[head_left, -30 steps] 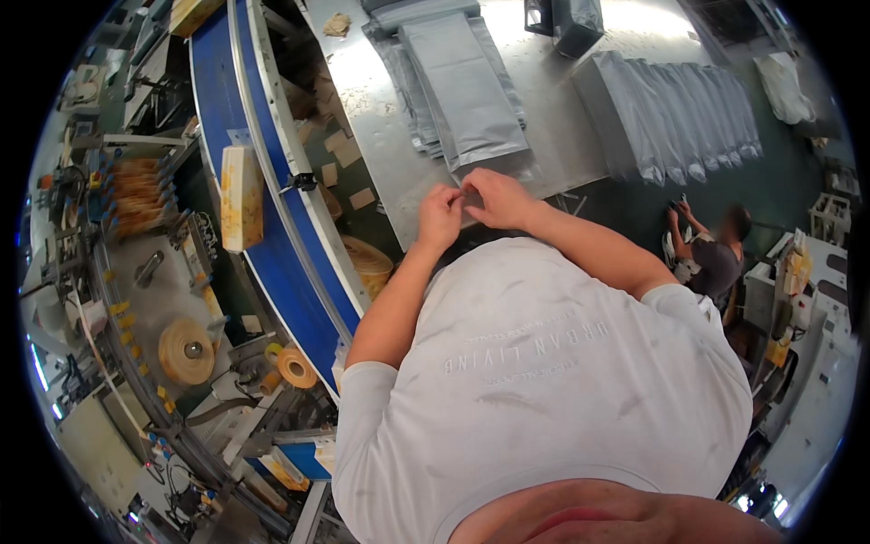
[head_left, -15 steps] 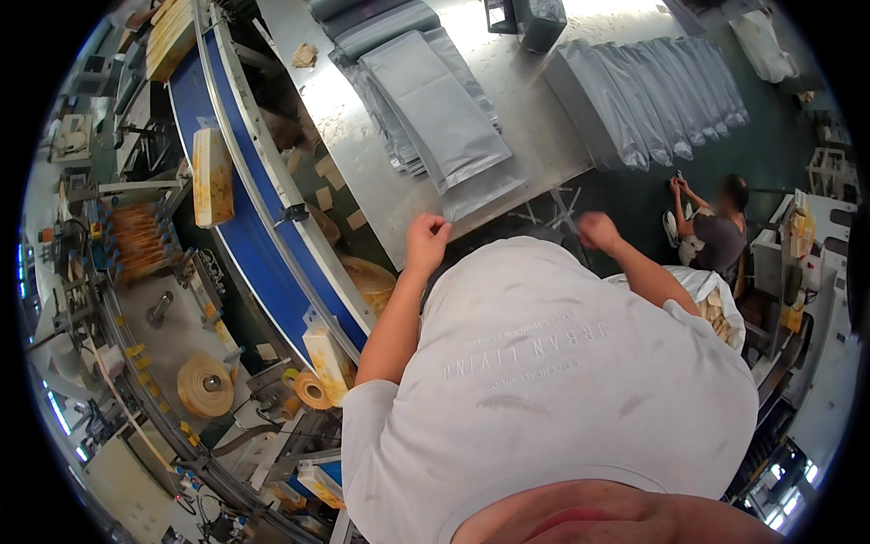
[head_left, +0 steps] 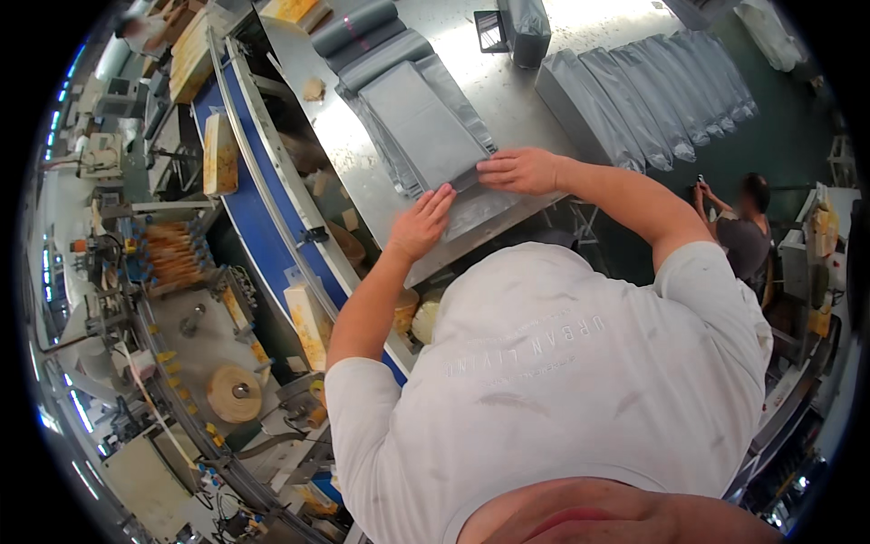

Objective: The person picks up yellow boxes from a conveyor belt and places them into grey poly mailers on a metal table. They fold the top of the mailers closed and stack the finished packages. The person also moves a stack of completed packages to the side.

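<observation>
A filled grey plastic bag (head_left: pixel 424 125) lies on a stack of flat grey bags on the metal table. At the bag's near left corner rests my left hand (head_left: pixel 422 223), its fingers stretched and close together. From the right, my right hand (head_left: pixel 519 171) touches the near right corner with straight fingers. Both hands look open, and neither grips anything that I can see. Between them a loose, thin flap (head_left: pixel 467 210) of the bag spreads toward the table's near edge.
Rolled grey bags (head_left: pixel 367 32) lie behind the stack. A row of filled grey bags (head_left: pixel 625 100) stands on the right of the metal table (head_left: pixel 362 172). On the left runs a blue conveyor (head_left: pixel 256 227) carrying yellow-white packs. A co-worker (head_left: pixel 745 227) is at far right.
My right hand has come from beyond the table's edge onto the filled bag. My left hand has flattened its fingers against the bag. The bag sits farther back on the stack.
</observation>
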Tool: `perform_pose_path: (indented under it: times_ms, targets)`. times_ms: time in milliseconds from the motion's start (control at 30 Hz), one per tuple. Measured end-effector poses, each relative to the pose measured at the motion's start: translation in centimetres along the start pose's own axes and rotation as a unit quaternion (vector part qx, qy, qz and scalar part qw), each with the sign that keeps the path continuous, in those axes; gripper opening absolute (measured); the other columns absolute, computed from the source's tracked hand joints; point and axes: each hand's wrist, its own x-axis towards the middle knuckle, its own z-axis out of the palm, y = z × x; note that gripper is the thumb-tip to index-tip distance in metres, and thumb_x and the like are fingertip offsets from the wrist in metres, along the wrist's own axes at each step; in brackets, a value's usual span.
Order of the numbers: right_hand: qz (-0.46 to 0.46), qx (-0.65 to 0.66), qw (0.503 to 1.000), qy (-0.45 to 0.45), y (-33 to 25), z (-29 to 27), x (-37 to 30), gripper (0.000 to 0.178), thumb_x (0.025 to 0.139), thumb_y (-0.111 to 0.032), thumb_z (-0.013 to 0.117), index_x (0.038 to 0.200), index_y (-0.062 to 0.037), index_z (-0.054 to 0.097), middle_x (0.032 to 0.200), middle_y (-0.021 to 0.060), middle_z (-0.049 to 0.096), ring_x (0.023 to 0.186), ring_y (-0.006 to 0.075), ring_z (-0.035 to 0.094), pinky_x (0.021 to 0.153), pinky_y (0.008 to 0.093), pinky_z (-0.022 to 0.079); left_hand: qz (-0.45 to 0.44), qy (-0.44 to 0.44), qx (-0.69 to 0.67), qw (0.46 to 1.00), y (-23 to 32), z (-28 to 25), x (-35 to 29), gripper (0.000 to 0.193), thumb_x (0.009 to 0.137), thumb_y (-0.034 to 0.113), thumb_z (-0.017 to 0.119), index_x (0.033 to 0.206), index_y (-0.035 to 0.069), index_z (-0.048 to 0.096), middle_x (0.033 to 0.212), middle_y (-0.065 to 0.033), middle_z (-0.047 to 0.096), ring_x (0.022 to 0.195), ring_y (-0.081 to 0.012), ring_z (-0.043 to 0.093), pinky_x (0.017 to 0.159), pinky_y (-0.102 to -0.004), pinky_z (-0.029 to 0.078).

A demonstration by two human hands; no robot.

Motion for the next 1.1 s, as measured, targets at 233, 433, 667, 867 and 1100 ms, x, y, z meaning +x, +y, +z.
perform_pose_path:
  times_ms: [233, 433, 667, 867, 1100]
  targets:
    - [0.388, 0.345, 0.848, 0.106, -0.9, 3.3, -1.9, 0.012, 0.095, -0.015, 0.067, 0.1, -0.0059, 0.073, 0.093, 0.0005, 0.071, 0.083, 0.0191, 0.067, 0.067, 0.0364, 0.054, -0.161, 0.063, -0.225, 0.959, 0.2, 0.1, -0.6, 0.007, 0.087, 0.009, 0.07, 0.088, 0.004, 0.064, 0.116, -0.0118, 0.072, 0.113, -0.0309, 0.068, 0.097, -0.0419, 0.055]
    - [0.706, 0.533, 0.368, 0.288, -0.6, 8.6, 2.3, 0.022, 0.101, -0.024, 0.068, 0.094, -0.0039, 0.069, 0.066, -0.0018, 0.059, 0.058, 0.0145, 0.056, 0.057, 0.0309, 0.046, -0.669, 0.242, -0.475, 0.518, -1.6, 6.2, 1.3, 0.032, 0.098, 0.017, 0.075, 0.076, 0.004, 0.056, 0.061, -0.004, 0.053, 0.059, -0.0214, 0.044, 0.058, -0.0401, 0.04]
    - [0.692, 0.228, 0.613, 0.306, -1.6, 10.0, 2.9, 0.036, 0.099, -0.034, 0.069, 0.105, 0.0011, 0.068, 0.111, 0.0182, 0.07, 0.095, 0.0295, 0.065, 0.085, 0.0415, 0.052, -0.676, 0.299, -0.272, 0.616, 1.2, 5.2, 5.3, 0.025, 0.103, 0.014, 0.068, 0.121, 0.002, 0.057, 0.119, -0.0078, 0.063, 0.099, -0.0165, 0.057, 0.088, -0.0332, 0.048]
    - [0.66, 0.297, 0.653, 0.222, -3.6, 10.4, 5.5, 0.061, 0.098, -0.022, 0.073, 0.151, -0.0022, 0.052, 0.141, 0.0185, 0.062, 0.124, 0.0284, 0.06, 0.109, 0.0335, 0.044, -0.528, 0.229, -0.568, 0.588, 3.9, 3.6, 6.1, 0.068, 0.106, 0.019, 0.063, 0.164, 0.001, 0.032, 0.162, -0.014, 0.044, 0.146, -0.0231, 0.042, 0.121, -0.0351, 0.031]
    - [0.673, 0.288, 0.599, 0.325, -7.4, -3.8, -2.4, 0.074, 0.088, -0.018, 0.08, 0.155, -0.0075, 0.051, 0.155, 0.0163, 0.05, 0.136, 0.0299, 0.054, 0.113, 0.0362, 0.041, -0.291, 0.067, -0.571, 0.765, 5.2, 0.1, 7.3, 0.061, 0.099, 0.026, 0.072, 0.152, 0.002, 0.052, 0.162, -0.0183, 0.048, 0.15, -0.0299, 0.044, 0.123, -0.0408, 0.034]
